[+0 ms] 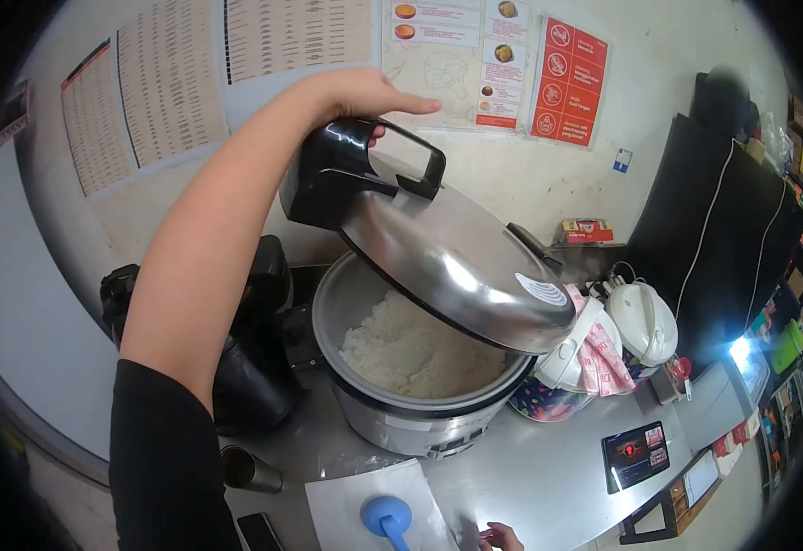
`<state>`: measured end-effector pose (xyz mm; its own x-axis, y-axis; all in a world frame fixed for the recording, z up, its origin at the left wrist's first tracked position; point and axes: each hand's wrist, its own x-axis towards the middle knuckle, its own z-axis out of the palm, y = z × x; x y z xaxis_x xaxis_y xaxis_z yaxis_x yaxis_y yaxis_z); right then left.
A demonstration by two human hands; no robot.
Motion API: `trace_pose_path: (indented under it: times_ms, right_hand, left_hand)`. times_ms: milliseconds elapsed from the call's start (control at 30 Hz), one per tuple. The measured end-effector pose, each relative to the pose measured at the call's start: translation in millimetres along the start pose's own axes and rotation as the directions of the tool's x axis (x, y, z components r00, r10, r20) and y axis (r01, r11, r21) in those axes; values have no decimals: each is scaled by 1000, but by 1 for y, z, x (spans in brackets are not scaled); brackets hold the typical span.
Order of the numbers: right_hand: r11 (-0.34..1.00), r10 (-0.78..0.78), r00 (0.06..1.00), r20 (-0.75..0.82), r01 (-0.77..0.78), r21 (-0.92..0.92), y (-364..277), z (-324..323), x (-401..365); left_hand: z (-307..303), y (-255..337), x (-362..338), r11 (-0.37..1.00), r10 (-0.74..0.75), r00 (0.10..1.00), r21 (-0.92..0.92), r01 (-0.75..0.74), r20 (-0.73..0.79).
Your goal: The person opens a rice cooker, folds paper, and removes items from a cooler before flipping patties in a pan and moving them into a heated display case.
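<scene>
My left hand (365, 94) grips the black handle of a large steel lid (457, 248), with the thumb stretched out above it. The lid is tilted up on its left over a big rice cooker (401, 427), its right edge low near the cooker's rim. White cooked rice (411, 354) shows inside the pot. My right hand (501, 537) is at the bottom edge, partly cut off, fingers curled; what they hold, if anything, I cannot make out. A blue ladle (386, 516) lies bowl side down on a white sheet (328, 505), left of that hand.
Two smaller white-lidded rice cookers (642, 321) stand at right, pink-and-white packaging (604, 358) draped over one. A tablet (636, 456) lies on the steel table (530, 468). Left are a metal cup (251, 470), a phone (259, 531) and a black appliance (254, 386).
</scene>
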<state>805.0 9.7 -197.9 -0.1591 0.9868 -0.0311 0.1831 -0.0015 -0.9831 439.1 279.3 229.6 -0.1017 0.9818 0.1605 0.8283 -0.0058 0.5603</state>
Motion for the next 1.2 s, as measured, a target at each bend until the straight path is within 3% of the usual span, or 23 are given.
trace_pose_path:
  times_ms: [167, 267, 333, 400, 433, 467, 533, 600, 667, 733, 800, 833, 867, 900, 933, 967, 1000, 1033, 1067, 1100, 1133, 1200]
  right_hand:
    - [997, 72, 997, 37, -73, 38, 3, 16, 5]
    - [993, 82, 993, 80, -88, 73, -1, 25, 1]
    - [996, 86, 971, 224, -90, 7, 17, 30, -3]
    - [992, 124, 960, 251, -111, -65, -4, 39, 1]
    - [983, 159, 937, 312, -121, -138, -13, 44, 2]
    - [983, 158, 939, 307, -121, -138, -10, 50, 0]
    - [972, -8, 951, 309, 80, -220, 3, 66, 0]
    - [900, 64, 888, 455, 146, -411, 3, 72, 8]
    - [816, 21, 869, 494, 270, -510, 14, 86, 2]
    - [817, 84, 826, 557, 263, -514, 12, 97, -7]
    - [770, 156, 848, 507, 217, -600, 34, 113, -11]
    - [808, 110, 856, 505, 219, -547, 41, 117, -14]
    - [808, 94, 835, 542, 254, -531, 43, 119, -16]
    - [837, 56, 869, 491, 228, -498, 45, 118, -19]
    - [863, 25, 906, 423, 193, -466, 48, 113, -21]
    - [895, -96, 943, 319, 222, -388, 58, 103, -20]
    - [825, -253, 948, 193, 316, -469, 69, 90, -13]
    - [832, -191, 976, 103, 217, -510, 55, 71, -3]
    - [829, -206, 978, 35, 193, -524, 59, 48, 7]
    - [806, -112, 992, -57, 57, -589, 57, 29, 16]
    - [789, -124, 988, -92, 42, -613, 66, 11, 26]
    - [757, -80, 989, -128, -23, -653, 75, -5, 38]
  left_hand:
    - [9, -24, -15, 997, 44, 999, -57, -44, -11]
    - [29, -58, -46, 974, -101, 991, -213, 80, -89]
    - [48, -83, -64, 957, -134, 987, -272, 106, -88]
    - [77, -131, -72, 900, -93, 981, -437, 10, -169]
    - [95, -175, -66, 927, -6, 968, -365, -90, -252]
    - [106, -166, -88, 835, -147, 976, -549, 37, -158]
    - [111, -175, -101, 623, -55, 983, -775, -102, -174]
    - [118, -181, -100, 669, 33, 967, -713, -211, -254]
    - [120, -192, -99, 828, 90, 945, -503, -247, -316]
    - [130, -176, -111, 949, 176, 717, -77, -305, -675]
    - [140, -150, -153, 900, 367, 425, 200, -389, -827]
    - [154, -139, -187, 870, 368, 411, 153, -469, -834]
    - [180, -131, -231, 863, 265, 545, -57, -502, -795]
    - [204, -135, -272, 816, 405, 590, -15, -578, -698]
    - [231, -142, -315, 830, 471, 695, 7, -557, -543]
    - [274, -151, -360, 910, 325, 812, -73, -408, -485]
    - [308, -165, -399, 965, 173, 904, -117, -235, -391]
    - [337, -181, -433, 969, -69, 954, -245, -5, -292]
    - [362, -201, -466, 961, -224, 932, -223, 163, -284]
    - [382, -219, -493, 923, -375, 886, -197, 330, -272]
    - [392, -231, -509, 919, -379, 893, -209, 333, -244]
    - [408, -243, -526, 798, -594, 776, -30, 603, -212]
